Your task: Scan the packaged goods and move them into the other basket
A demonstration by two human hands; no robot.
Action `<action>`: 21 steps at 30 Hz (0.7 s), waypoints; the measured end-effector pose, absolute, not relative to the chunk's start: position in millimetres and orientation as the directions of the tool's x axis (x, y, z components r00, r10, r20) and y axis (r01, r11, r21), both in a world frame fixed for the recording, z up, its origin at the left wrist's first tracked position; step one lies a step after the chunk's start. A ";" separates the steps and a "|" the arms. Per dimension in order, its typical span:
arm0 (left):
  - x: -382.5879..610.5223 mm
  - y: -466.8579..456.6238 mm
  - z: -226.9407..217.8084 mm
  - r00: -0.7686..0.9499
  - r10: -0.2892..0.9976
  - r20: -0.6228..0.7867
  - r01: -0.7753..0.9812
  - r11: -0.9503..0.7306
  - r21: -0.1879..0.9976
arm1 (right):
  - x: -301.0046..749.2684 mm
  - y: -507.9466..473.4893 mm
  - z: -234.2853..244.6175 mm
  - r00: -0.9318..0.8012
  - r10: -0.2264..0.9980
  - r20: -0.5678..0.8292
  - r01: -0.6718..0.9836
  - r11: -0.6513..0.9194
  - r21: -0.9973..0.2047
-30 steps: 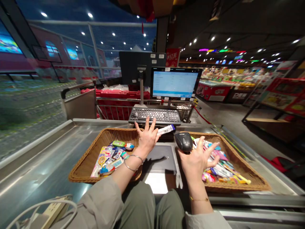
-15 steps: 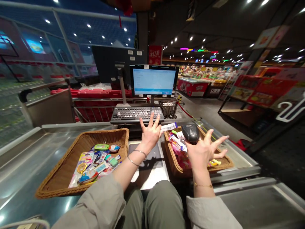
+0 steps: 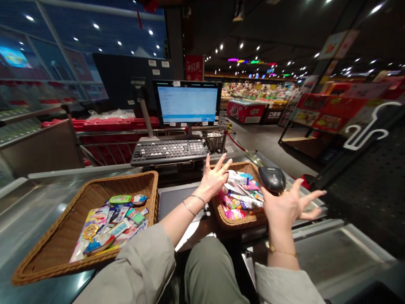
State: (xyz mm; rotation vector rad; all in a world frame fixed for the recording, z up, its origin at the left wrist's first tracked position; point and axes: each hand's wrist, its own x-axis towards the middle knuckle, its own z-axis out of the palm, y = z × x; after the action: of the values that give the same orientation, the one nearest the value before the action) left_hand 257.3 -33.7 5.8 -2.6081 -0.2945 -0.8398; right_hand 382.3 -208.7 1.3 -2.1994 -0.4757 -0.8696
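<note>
My left hand is over the left rim of the right wicker basket, several fingers spread and the thumb hidden. Beside its index fingertip is a slim white packet with a blue end, which it appears to pinch. In my right hand is a black barcode scanner, above the same basket's right side; the fingers stretch outward and the grip is hidden. Inside that basket lie several small packaged goods. The left wicker basket also holds several packaged items.
Behind the baskets stand a black keyboard and a lit monitor. A metal counter runs along the left. White hooks hang at right. A shopping cart is beyond the keyboard.
My left hand has moved right and slightly down with the white packet, from before the keyboard to the right basket. My right hand and the scanner have shifted right. The camera view has turned right.
</note>
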 end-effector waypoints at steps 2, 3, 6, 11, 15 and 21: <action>266.4 -37.0 2.3 0.814 0.074 0.576 0.280 -0.919 -0.277 | 382.8 -210.5 1.5 0.717 0.064 0.694 0.548 -0.668 -0.504; 270.4 -38.7 0.6 0.818 0.081 0.570 0.275 -0.925 -0.264 | 382.2 -211.0 1.8 0.722 0.058 0.689 0.545 -0.661 -0.515; 275.1 -41.8 -3.0 0.822 0.130 0.554 0.296 -0.929 -0.221 | 378.7 -210.9 2.7 0.725 0.058 0.686 0.549 -0.650 -0.525; 251.3 -35.1 0.7 0.820 0.218 0.529 0.360 -0.916 -0.180 | 368.1 -203.5 4.6 0.735 0.108 0.670 0.569 -0.636 -0.522; 213.7 -24.9 5.4 0.788 0.288 0.545 0.439 -0.882 -0.169 | 349.9 -188.0 10.3 0.747 0.200 0.634 0.604 -0.603 -0.521; 140.8 -8.7 4.3 0.726 0.415 0.548 0.581 -0.797 -0.166 | 308.4 -156.5 22.6 0.711 0.263 0.652 0.675 -0.513 -0.530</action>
State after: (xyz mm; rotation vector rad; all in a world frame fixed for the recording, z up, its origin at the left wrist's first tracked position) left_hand 140.8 -8.7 4.3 -2.6034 -0.7764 -0.7136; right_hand 308.4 -156.5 22.6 -2.0988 -0.7119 -0.6428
